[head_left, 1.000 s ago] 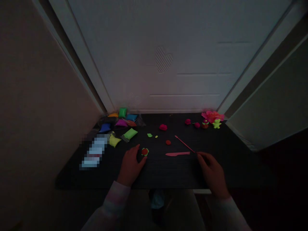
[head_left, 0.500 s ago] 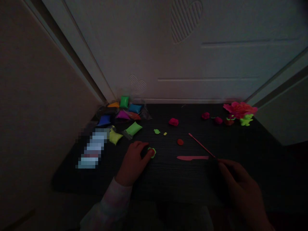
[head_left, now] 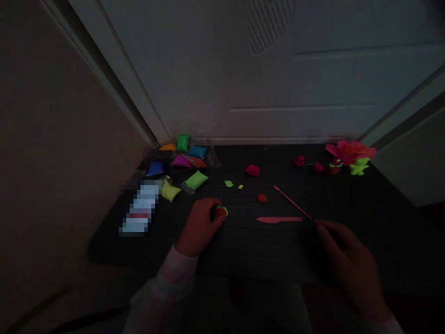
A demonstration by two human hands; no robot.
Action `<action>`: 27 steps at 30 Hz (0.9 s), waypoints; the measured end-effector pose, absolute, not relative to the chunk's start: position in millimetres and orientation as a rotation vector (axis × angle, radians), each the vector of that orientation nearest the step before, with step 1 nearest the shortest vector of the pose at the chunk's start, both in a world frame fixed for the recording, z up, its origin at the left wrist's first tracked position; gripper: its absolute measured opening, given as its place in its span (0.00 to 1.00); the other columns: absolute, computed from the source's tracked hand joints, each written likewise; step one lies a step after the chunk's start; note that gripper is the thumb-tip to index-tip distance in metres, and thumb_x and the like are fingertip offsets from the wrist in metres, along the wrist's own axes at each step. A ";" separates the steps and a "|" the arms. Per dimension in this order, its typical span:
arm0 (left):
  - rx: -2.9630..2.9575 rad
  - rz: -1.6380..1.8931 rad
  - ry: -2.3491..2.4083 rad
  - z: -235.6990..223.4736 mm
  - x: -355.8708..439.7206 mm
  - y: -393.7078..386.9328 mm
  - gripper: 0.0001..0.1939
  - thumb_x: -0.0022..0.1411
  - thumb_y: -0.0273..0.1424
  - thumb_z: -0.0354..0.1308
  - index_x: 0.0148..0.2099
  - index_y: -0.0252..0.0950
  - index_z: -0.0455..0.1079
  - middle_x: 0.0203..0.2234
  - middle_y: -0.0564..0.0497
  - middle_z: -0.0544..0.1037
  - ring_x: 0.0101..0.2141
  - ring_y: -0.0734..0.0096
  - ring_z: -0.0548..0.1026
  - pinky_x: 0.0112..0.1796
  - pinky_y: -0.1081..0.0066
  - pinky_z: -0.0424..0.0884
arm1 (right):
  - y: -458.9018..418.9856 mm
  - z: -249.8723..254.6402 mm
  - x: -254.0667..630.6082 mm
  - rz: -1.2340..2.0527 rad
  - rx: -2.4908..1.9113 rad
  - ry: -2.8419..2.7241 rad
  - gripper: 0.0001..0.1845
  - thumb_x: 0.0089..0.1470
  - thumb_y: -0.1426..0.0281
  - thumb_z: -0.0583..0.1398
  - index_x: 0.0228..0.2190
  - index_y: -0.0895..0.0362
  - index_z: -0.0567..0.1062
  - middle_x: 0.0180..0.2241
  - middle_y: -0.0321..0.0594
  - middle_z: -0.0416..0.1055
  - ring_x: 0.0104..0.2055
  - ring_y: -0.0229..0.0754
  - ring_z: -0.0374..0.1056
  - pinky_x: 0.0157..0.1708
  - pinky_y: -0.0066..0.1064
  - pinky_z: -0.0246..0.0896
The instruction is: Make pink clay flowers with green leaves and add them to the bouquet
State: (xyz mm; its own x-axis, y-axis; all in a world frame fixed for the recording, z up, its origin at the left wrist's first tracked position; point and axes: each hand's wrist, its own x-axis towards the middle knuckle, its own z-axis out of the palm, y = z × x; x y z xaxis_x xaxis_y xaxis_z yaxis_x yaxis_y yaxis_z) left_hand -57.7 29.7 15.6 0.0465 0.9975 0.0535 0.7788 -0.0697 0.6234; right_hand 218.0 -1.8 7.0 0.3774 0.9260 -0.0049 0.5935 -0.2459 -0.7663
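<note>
My left hand (head_left: 198,227) holds the red-and-green piece (head_left: 221,213) on the table (head_left: 271,250), probably light, soft and best gripped by its rim; my right (head_left: 354,266) pinches the pink stick's (head_left: 293,203) near end.

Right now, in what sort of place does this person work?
Probably a room in a home: a dark table stands against a white panel with raised hearts, perhaps a door, and holds small clay packets.

Single head cam, worn up top, looks fwd & down over tabletop (head_left: 222,250) w/ door (head_left: 208,60) behind.
</note>
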 end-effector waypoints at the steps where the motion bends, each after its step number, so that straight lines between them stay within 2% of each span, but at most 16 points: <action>1: 1.890 0.687 1.780 15.6 -56.9 29.2 0.15 0.52 0.28 0.56 0.45 0.33 0.66 0.37 0.47 0.73 0.41 0.65 0.69 0.43 0.61 0.66 | -1.9 7.0 218.0 0.616 -1.949 -1.309 0.17 0.44 0.55 0.55 0.30 0.53 0.74 0.34 0.39 0.72 0.36 0.46 0.67 0.37 0.35 0.62; 5: 1.835 0.717 1.735 16.1 -54.9 27.4 0.26 0.53 0.25 0.54 0.55 0.36 0.57 0.33 0.52 0.72 0.35 0.72 0.71 0.39 0.67 0.69 | -2.4 6.9 217.8 0.625 -1.937 -1.300 0.17 0.44 0.56 0.55 0.30 0.53 0.74 0.34 0.39 0.72 0.37 0.46 0.67 0.36 0.35 0.62; 10: 1.858 0.886 1.660 13.7 -54.2 24.0 0.30 0.53 0.25 0.54 0.58 0.40 0.53 0.36 0.52 0.70 0.32 0.75 0.71 0.37 0.70 0.70 | -3.6 4.8 218.7 0.610 -1.890 -1.327 0.15 0.46 0.57 0.55 0.31 0.53 0.74 0.35 0.39 0.72 0.36 0.45 0.67 0.32 0.33 0.62; 14: 2.191 0.778 1.603 7.8 -49.8 19.9 0.26 0.56 0.21 0.49 0.57 0.41 0.56 0.41 0.48 0.70 0.40 0.70 0.70 0.43 0.65 0.68 | -3.3 2.7 219.9 0.595 -1.908 -1.336 0.15 0.46 0.57 0.55 0.31 0.54 0.73 0.34 0.39 0.72 0.35 0.45 0.67 0.33 0.33 0.61; 17: 2.324 0.626 1.513 5.9 -46.5 15.8 0.24 0.58 0.23 0.48 0.56 0.41 0.58 0.44 0.47 0.69 0.44 0.67 0.68 0.46 0.64 0.67 | -2.9 1.6 219.9 0.597 -1.899 -1.343 0.15 0.47 0.58 0.55 0.31 0.54 0.73 0.34 0.39 0.71 0.36 0.44 0.67 0.35 0.33 0.61; 23: 2.248 0.719 1.546 14.5 -55.5 8.8 0.25 0.53 0.31 0.57 0.54 0.38 0.61 0.45 0.45 0.70 0.45 0.64 0.69 0.47 0.62 0.67 | -3.8 2.4 218.6 0.577 -1.862 -1.340 0.14 0.47 0.59 0.55 0.31 0.54 0.73 0.34 0.38 0.71 0.37 0.43 0.67 0.35 0.32 0.60; 27: 2.110 0.814 1.831 13.3 -62.6 11.7 0.14 0.56 0.32 0.53 0.45 0.37 0.69 0.40 0.45 0.73 0.43 0.61 0.70 0.45 0.57 0.67 | -3.6 3.1 218.8 0.567 -1.875 -1.334 0.14 0.47 0.59 0.55 0.31 0.54 0.73 0.33 0.38 0.71 0.35 0.43 0.67 0.35 0.33 0.60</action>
State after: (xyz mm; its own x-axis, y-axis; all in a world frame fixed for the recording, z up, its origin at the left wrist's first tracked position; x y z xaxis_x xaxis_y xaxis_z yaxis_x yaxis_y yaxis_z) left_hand -62.6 11.7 13.3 0.0645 0.9646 0.2557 0.8362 -0.1921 0.5137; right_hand 218.8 -3.6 3.1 0.3579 0.9313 0.0675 0.5978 -0.1730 -0.7827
